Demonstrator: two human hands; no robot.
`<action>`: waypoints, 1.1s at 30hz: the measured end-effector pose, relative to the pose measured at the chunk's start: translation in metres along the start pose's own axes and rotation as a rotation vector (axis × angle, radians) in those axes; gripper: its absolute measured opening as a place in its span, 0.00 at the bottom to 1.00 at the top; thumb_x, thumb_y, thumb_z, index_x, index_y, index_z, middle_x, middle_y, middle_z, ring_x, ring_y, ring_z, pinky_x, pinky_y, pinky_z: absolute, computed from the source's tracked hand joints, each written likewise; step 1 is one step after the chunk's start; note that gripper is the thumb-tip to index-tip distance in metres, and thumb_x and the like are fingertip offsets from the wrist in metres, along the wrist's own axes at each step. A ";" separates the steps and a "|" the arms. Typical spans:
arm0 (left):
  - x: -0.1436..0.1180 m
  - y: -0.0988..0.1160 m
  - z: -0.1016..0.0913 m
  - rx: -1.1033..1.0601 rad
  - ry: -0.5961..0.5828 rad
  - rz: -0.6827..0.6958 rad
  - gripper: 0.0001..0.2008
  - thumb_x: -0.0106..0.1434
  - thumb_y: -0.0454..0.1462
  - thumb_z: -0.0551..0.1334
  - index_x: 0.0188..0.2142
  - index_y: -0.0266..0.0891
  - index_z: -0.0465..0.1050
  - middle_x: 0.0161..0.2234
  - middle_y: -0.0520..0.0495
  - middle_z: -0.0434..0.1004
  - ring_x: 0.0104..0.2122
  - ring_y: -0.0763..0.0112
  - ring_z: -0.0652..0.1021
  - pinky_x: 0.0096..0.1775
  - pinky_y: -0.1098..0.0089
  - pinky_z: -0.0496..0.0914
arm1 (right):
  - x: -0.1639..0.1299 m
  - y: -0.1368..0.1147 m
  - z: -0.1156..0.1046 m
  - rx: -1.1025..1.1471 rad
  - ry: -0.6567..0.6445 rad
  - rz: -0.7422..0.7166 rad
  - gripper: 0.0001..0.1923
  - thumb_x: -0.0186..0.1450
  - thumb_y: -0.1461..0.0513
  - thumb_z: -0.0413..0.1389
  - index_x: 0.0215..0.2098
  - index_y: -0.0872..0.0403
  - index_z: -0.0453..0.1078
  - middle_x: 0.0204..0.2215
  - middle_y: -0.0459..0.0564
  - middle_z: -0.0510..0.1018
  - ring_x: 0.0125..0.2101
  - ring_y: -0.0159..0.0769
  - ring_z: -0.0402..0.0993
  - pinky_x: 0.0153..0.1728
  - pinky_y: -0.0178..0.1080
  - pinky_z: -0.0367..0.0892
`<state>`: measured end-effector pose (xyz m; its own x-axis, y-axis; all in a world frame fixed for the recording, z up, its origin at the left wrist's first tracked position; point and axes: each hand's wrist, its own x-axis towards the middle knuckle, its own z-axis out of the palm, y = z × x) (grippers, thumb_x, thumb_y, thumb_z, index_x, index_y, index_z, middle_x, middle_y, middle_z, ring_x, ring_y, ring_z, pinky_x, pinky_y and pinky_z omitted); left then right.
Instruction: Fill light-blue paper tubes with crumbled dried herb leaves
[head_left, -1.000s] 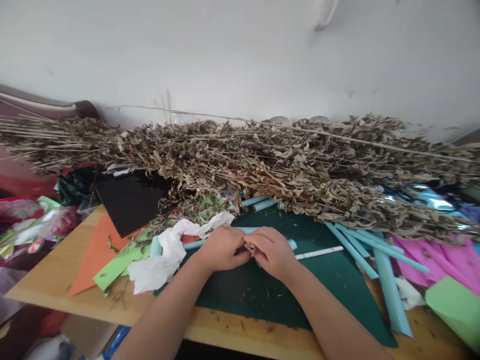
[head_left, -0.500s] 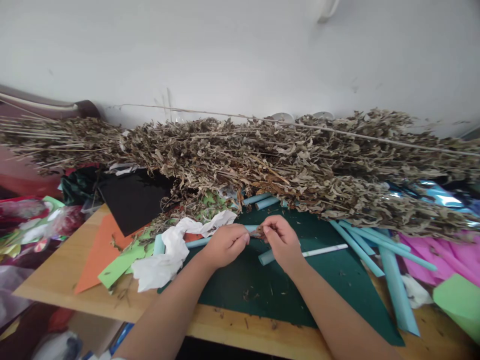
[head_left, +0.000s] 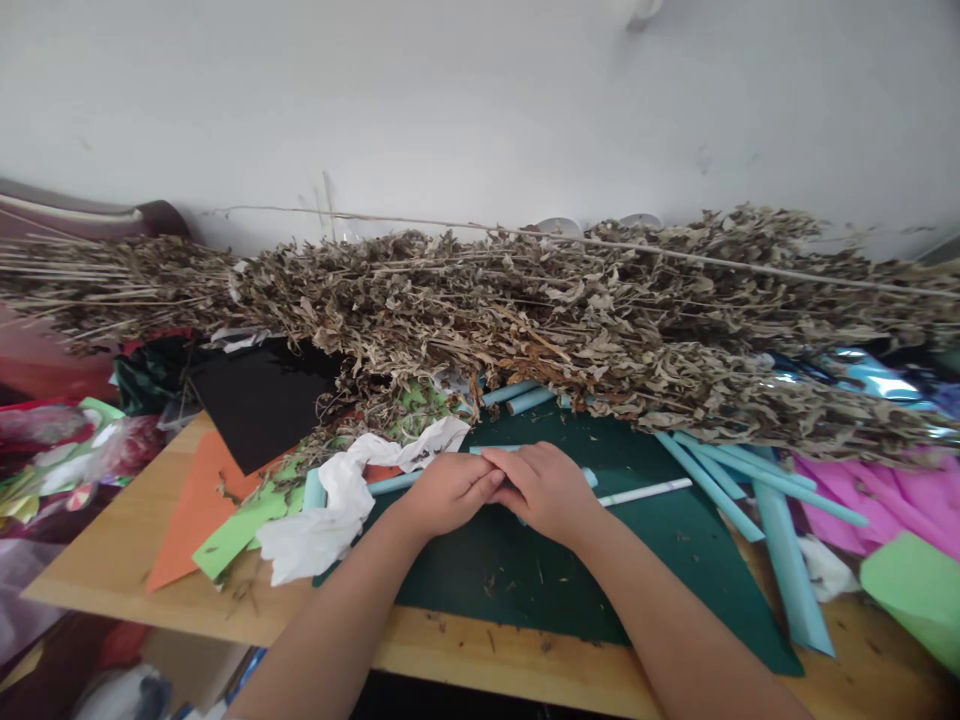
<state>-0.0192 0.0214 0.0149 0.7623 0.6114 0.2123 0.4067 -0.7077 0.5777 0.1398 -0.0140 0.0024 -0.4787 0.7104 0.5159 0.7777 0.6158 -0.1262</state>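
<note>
My left hand is closed, its thumb and forefinger pressed together over the dark green sheet. My right hand meets it from the right, fingertips overlapping the left fingertips. A half second ago dried leaves showed in the right fingers; now the joined fingers cover them. What the left fingers pinch is hidden. Behind the hands runs a blue paper tube, partly covered by the left hand. Beyond the right hand lie a short blue tube end and a thin white stick.
A long heap of dried leafy stalks spans the back along the wall. More blue tubes and pink paper lie right. Crumpled white tissue, orange paper and black paper lie left on the wooden table.
My right hand has moved left and closed against my left fingertips, covering the dried leaves it showed before. The camera view has shifted slightly.
</note>
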 end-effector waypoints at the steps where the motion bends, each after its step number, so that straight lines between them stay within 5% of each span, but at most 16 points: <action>1: 0.000 0.001 -0.001 0.004 -0.015 0.014 0.16 0.61 0.39 0.43 0.20 0.36 0.60 0.18 0.53 0.61 0.20 0.76 0.63 0.24 0.75 0.57 | 0.000 0.000 0.001 -0.013 -0.006 -0.005 0.13 0.62 0.58 0.45 0.39 0.57 0.63 0.26 0.49 0.72 0.26 0.36 0.65 0.26 0.37 0.54; 6: -0.001 0.009 -0.003 -0.052 -0.002 0.031 0.16 0.60 0.37 0.43 0.17 0.37 0.54 0.15 0.55 0.53 0.18 0.78 0.58 0.23 0.75 0.54 | 0.000 0.005 -0.002 -0.061 -0.005 -0.087 0.13 0.61 0.64 0.43 0.20 0.55 0.62 0.17 0.47 0.67 0.21 0.33 0.60 0.23 0.37 0.48; 15: -0.004 0.013 0.010 -0.443 0.159 -0.082 0.18 0.59 0.40 0.45 0.14 0.38 0.49 0.12 0.55 0.49 0.14 0.78 0.55 0.19 0.72 0.51 | -0.001 0.021 -0.009 -0.081 0.049 -0.062 0.13 0.60 0.62 0.45 0.20 0.54 0.63 0.17 0.45 0.66 0.21 0.31 0.58 0.22 0.35 0.47; 17: -0.005 0.007 0.008 -0.535 0.261 -0.093 0.19 0.60 0.41 0.42 0.14 0.39 0.47 0.11 0.56 0.48 0.13 0.78 0.54 0.18 0.73 0.52 | -0.004 0.033 -0.011 -0.090 0.085 0.016 0.15 0.61 0.61 0.44 0.20 0.54 0.64 0.16 0.46 0.66 0.21 0.32 0.58 0.22 0.35 0.48; 19: -0.005 0.000 0.002 -0.605 0.485 -0.129 0.19 0.60 0.42 0.41 0.14 0.40 0.44 0.10 0.57 0.45 0.11 0.79 0.53 0.17 0.74 0.53 | -0.008 0.043 -0.012 -0.093 0.133 0.107 0.17 0.63 0.61 0.42 0.20 0.55 0.65 0.16 0.47 0.66 0.21 0.32 0.60 0.21 0.35 0.49; 22: -0.001 -0.013 -0.013 -0.341 0.728 -0.312 0.17 0.58 0.41 0.46 0.15 0.39 0.52 0.12 0.55 0.53 0.14 0.77 0.60 0.21 0.74 0.57 | -0.010 0.048 -0.011 -0.063 0.181 0.198 0.18 0.63 0.60 0.40 0.23 0.56 0.66 0.18 0.48 0.68 0.22 0.32 0.62 0.22 0.34 0.52; 27: 0.001 -0.032 -0.033 0.350 0.482 -0.623 0.15 0.58 0.39 0.46 0.33 0.39 0.69 0.32 0.45 0.70 0.35 0.64 0.70 0.35 0.67 0.63 | -0.008 0.041 -0.002 0.030 0.262 0.343 0.13 0.62 0.63 0.41 0.30 0.56 0.67 0.24 0.49 0.71 0.26 0.33 0.66 0.25 0.32 0.58; 33: -0.002 -0.019 -0.033 0.723 0.541 -0.834 0.26 0.55 0.46 0.50 0.52 0.40 0.54 0.49 0.39 0.61 0.44 0.50 0.64 0.39 0.54 0.60 | -0.006 0.046 0.005 0.140 0.405 0.508 0.11 0.61 0.66 0.40 0.36 0.56 0.63 0.23 0.47 0.71 0.22 0.32 0.66 0.23 0.33 0.61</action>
<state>-0.0454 0.0454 0.0297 -0.1017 0.9167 0.3864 0.9862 0.0420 0.1601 0.1766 0.0117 -0.0114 0.1455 0.7566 0.6375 0.7930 0.2961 -0.5324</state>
